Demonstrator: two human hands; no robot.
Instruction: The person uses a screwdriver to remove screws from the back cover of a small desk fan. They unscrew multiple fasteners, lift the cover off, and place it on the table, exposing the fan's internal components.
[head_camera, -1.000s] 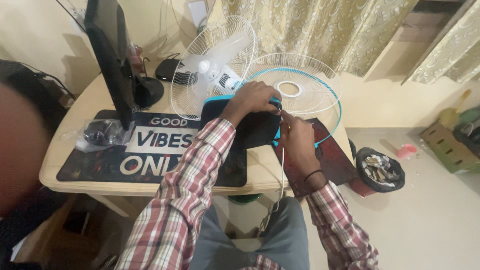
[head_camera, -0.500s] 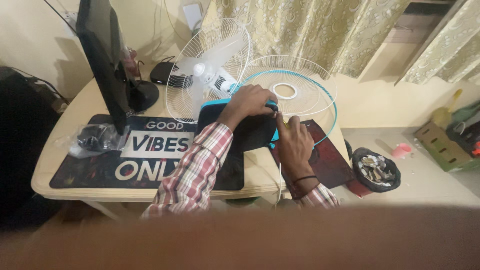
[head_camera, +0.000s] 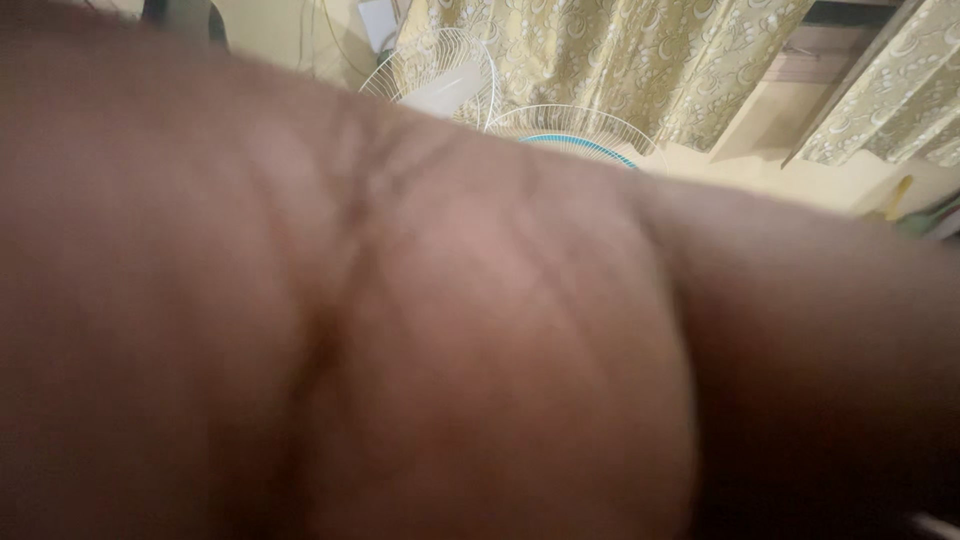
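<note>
A blurred mass close to the lens hides the counter entirely. Above it show only the tops of two white wire fan guards (head_camera: 440, 70), one blue-rimmed (head_camera: 580, 135).

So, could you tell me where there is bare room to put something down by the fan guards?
None shows: a blurred skin-coloured surface fills nearly the whole view. Only the overlapping white fan guard, blue-rimmed guard and curtains peek above it.

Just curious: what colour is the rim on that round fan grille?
Blue, on the fan grille; head view.
</note>
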